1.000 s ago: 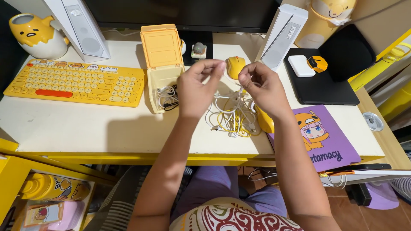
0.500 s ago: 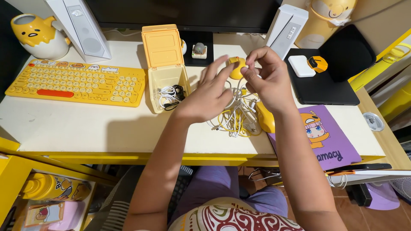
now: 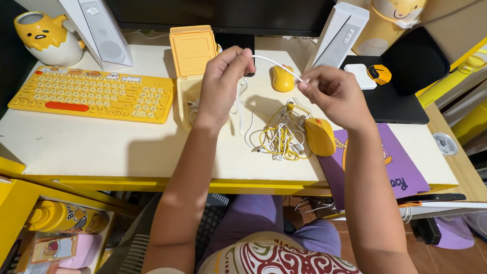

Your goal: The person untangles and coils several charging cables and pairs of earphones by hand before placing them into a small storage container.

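Head view: open yellow box (image 3: pixel 192 76) holds coiled cables (image 3: pixel 193 105).

Bare forearms, no sleeves; purple shorts, top w/ red-white swirl print on cream.

A thin white cable (image 3: pixel 276 63) stretches taut above the desk, pinched at both ends, its loose length trailing down

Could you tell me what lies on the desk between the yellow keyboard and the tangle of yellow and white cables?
In the head view, an open yellow box stands between the yellow keyboard and the cable tangle; the left hand is raised above that stretch.
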